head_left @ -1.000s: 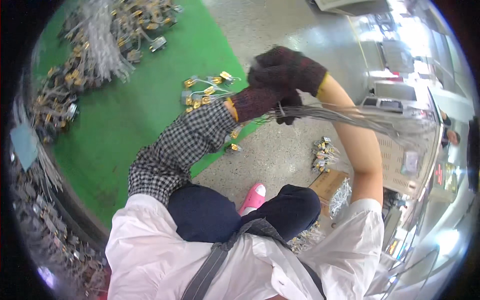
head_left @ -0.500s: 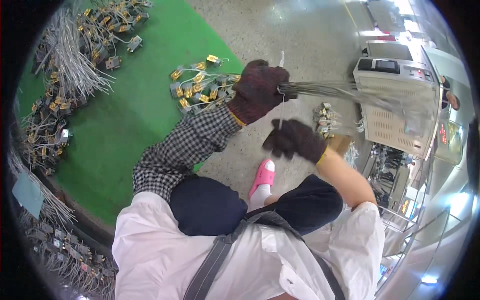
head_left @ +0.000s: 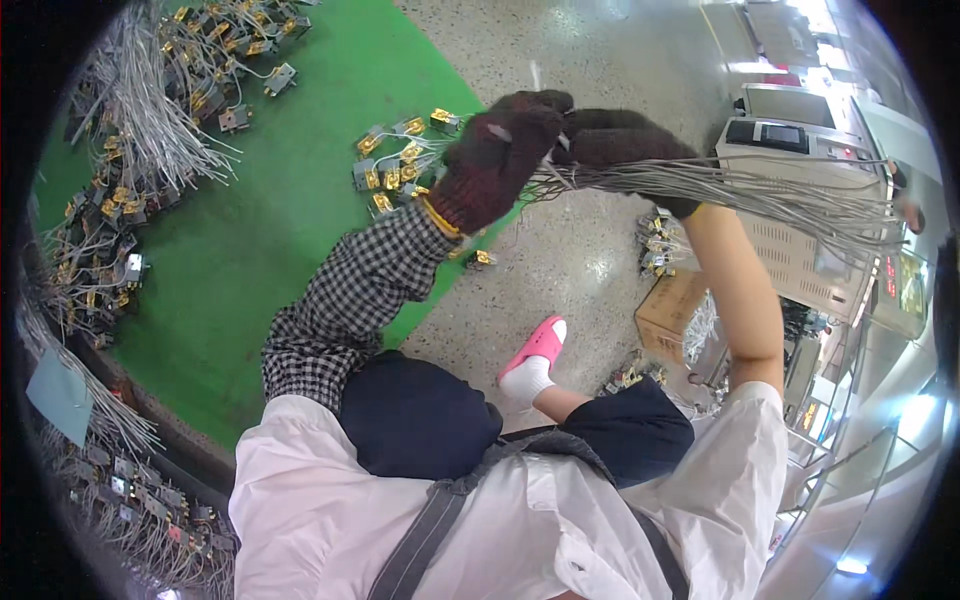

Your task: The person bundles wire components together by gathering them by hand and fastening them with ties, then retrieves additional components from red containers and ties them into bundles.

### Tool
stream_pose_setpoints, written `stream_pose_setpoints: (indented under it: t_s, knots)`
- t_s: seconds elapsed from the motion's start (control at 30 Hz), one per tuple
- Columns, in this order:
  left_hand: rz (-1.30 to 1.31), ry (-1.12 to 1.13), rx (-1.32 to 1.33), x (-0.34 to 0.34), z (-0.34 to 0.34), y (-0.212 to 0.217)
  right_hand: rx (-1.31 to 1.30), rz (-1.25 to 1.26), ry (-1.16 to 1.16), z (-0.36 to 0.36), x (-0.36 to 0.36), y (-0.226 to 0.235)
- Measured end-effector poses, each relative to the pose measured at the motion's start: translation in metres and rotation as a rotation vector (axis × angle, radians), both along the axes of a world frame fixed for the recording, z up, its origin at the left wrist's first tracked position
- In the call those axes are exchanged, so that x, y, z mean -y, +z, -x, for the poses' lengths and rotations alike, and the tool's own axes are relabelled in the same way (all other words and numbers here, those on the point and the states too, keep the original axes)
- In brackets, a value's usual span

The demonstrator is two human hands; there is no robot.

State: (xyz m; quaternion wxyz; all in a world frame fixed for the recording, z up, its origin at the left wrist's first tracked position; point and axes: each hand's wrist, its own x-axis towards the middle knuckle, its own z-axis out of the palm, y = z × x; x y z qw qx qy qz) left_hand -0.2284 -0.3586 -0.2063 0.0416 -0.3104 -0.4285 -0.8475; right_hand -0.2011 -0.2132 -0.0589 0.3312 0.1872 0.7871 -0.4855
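Note:
My left hand (head_left: 500, 155), in a dark knitted glove, is closed around a bundle of grey wires (head_left: 790, 195). On its left side, a cluster of small metal parts with gold-coloured faces (head_left: 400, 160) hangs from the bundle's ends. The loose wire ends stretch out to the right. My right hand (head_left: 630, 140), also gloved, lies along the top of the wires, its fingertips pressed close to the left hand. A bit of thin white tie (head_left: 560, 145) shows between the two hands; the fingers hide most of it.
A green surface (head_left: 290, 210) spreads at left, with heaps of wired metal parts (head_left: 120, 205) and pale wires (head_left: 155, 110). A cardboard box (head_left: 668, 310) and more parts (head_left: 657, 240) sit on the floor at right. Beyond stands a beige machine (head_left: 790, 240). A light blue card (head_left: 60, 395) lies lower left.
My right hand has moved up from below the bundle to meet the left hand. The white tie that hung down is now mostly hidden. The wires have swung slightly downward.

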Motion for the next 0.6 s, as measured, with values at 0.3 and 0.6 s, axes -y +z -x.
stream_pose_setpoints:
  t_s: [0.3,0.6]
  knots:
    - [1.017,-0.064,-0.592,0.037,0.062,0.038,-0.200,-0.475,0.718,0.033,0.016,-0.011]
    - [-0.106,-0.551,-0.168,0.051,0.062,0.019,-0.506,-0.288,0.445,-0.004,-0.006,-0.002]
